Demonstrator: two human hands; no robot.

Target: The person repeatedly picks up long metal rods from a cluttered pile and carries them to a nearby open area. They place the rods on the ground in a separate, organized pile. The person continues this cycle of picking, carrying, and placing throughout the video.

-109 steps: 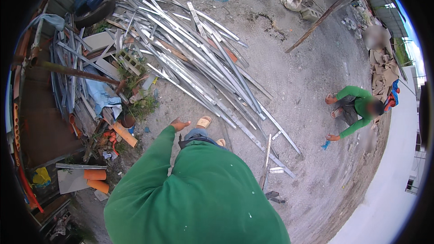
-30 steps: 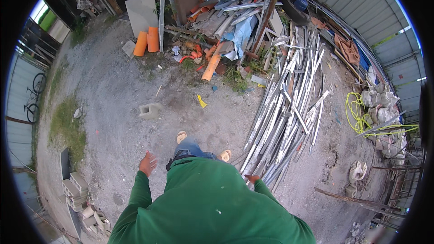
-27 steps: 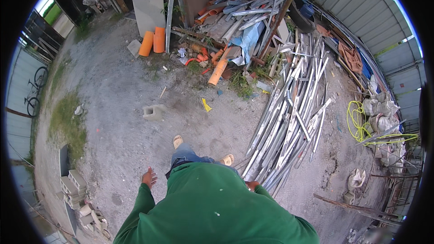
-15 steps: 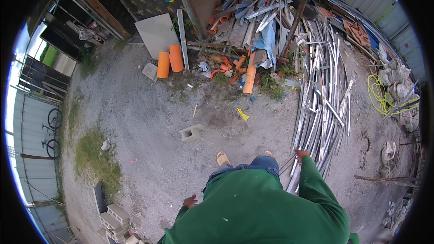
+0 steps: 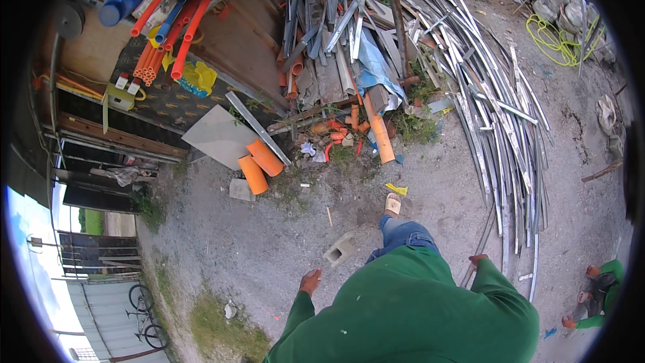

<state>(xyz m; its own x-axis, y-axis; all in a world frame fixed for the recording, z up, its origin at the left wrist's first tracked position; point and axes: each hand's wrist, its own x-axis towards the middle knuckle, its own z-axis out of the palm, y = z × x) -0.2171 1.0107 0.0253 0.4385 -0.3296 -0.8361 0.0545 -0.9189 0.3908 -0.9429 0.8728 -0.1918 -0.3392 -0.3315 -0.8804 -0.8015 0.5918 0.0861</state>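
Note:
My left hand [image 5: 311,281] is held out at my left side, fingers loosely apart, with nothing in it. Just right of it, a grey hollow concrete block [image 5: 339,250] lies on the ground. My right hand [image 5: 478,259] hangs in front of a thin grey metal strip [image 5: 488,230] at the near left edge of a long heap of metal profiles [image 5: 505,141]. Whether its fingers grip that strip or merely pass over it cannot be made out. A yellow scrap [image 5: 397,189] lies by my sandalled foot [image 5: 393,204].
Orange pipe pieces [image 5: 253,174] and a pale board [image 5: 218,136] stand at the far left-centre. Red and orange pipes [image 5: 187,33] jut out overhead. A scrap pile [image 5: 336,40] rises behind. Another person's hands [image 5: 592,272] show at right. A bicycle [image 5: 148,319] leans at lower left.
My view has swung left, and one foot now shows farther ahead. My left hand has come up and forward. The overhead pipes and another person at the right have come into view.

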